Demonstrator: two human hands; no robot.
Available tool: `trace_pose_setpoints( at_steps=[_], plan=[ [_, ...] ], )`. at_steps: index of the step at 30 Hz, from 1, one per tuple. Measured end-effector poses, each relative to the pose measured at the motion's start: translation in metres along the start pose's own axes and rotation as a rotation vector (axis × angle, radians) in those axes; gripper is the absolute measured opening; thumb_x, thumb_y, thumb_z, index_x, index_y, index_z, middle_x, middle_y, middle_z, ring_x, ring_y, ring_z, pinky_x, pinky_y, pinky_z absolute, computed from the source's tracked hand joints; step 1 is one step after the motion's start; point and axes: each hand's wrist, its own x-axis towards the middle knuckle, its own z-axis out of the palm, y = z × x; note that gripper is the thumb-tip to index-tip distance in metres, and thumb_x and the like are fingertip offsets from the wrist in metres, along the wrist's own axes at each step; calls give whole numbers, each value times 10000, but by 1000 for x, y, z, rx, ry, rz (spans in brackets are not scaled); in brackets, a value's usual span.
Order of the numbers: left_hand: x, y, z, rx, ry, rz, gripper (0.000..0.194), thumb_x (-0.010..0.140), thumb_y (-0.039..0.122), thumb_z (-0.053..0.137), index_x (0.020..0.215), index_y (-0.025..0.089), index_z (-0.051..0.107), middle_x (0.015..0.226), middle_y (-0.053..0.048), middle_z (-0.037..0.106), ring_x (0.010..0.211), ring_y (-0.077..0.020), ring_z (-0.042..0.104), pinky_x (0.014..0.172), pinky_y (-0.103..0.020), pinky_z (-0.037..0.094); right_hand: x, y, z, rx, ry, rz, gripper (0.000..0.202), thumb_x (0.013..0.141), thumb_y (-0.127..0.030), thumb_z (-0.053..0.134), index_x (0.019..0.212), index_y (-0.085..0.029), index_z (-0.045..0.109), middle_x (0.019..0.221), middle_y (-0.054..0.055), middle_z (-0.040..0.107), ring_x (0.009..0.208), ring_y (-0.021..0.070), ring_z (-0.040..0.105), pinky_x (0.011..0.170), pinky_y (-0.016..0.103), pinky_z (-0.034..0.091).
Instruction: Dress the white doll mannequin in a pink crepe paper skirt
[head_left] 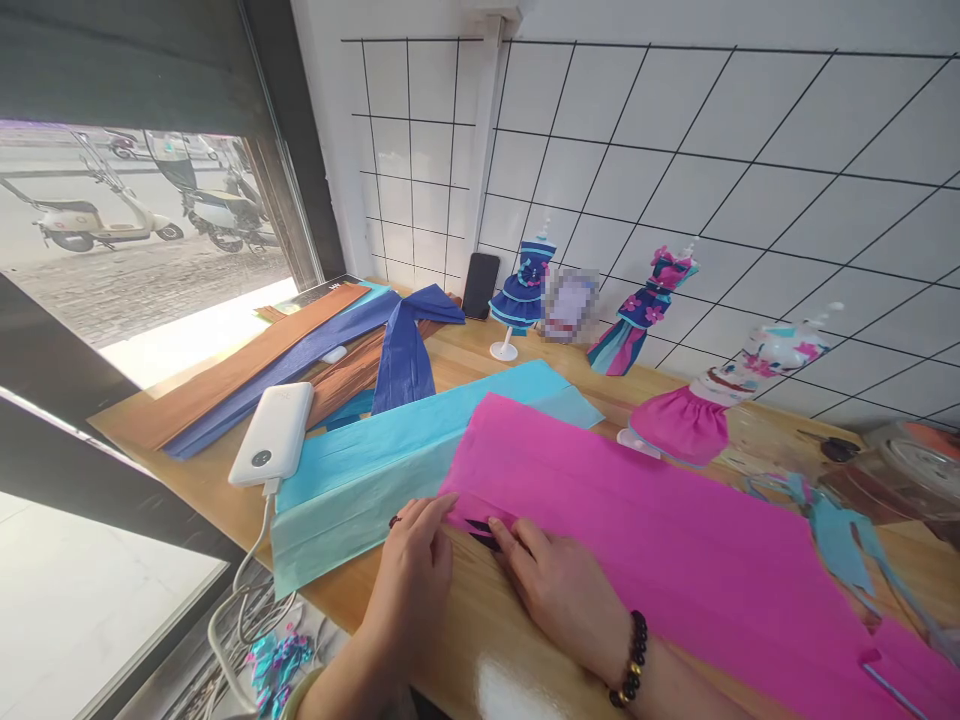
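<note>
A large pink sheet that looks like crepe paper (600, 480) spreads across the table, its left end overlapping a light blue sheet (345, 510). At the pink sheet's lower left edge, my left hand (416, 545) is closed, fingertips pinching the border. My right hand (559, 585), wearing a bead bracelet, is closed around black scissors (484, 537). Two dark pointed blades stick out toward my left hand, one above the sheet's edge and one lower. The scissors' handles are hidden under my palm.
Three small dress forms in doll dresses (521, 285) (645, 310) (682, 420) stand along the wall. A white power bank (274, 435) with a cable lies left. Brown (247, 360) and dark blue (405, 350) sheets, a phone (481, 285) and a clear jar (915, 475) surround the work.
</note>
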Motion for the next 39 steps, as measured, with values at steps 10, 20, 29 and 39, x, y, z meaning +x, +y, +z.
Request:
trace_pose_setpoints(
  at_steps=[10,20,29,39],
  plan=[
    [-1,1,-1,-36,-2,-39,372,762,41,365,1033,154,594,949,-68,648,922,-196,577,821,-363,455,-1,0,0,9,-19,-23,308,888,-127,413,1180,-80,501,766,57,587,519,148,551,409,262,289],
    [-4,-4,3,-122,74,-180,505,773,61,356,1253,193,435,1062,-75,605,940,-176,575,871,-382,445,-2,-1,2,-17,9,-20,298,885,-169,458,1167,-89,510,810,73,623,544,151,578,423,263,316],
    [-4,-5,5,-105,67,-160,512,774,58,362,1266,185,422,1049,-76,601,967,-177,569,883,-379,442,11,-3,-2,2,-7,-4,309,867,-187,506,1164,-99,499,763,41,603,523,151,570,397,269,244],
    [-3,-4,5,-109,76,-146,483,786,65,363,1249,185,434,1052,-77,602,949,-171,578,867,-363,454,11,-3,0,5,15,-21,308,873,-172,482,1170,-90,478,770,50,608,528,150,565,405,270,228]
  ],
)
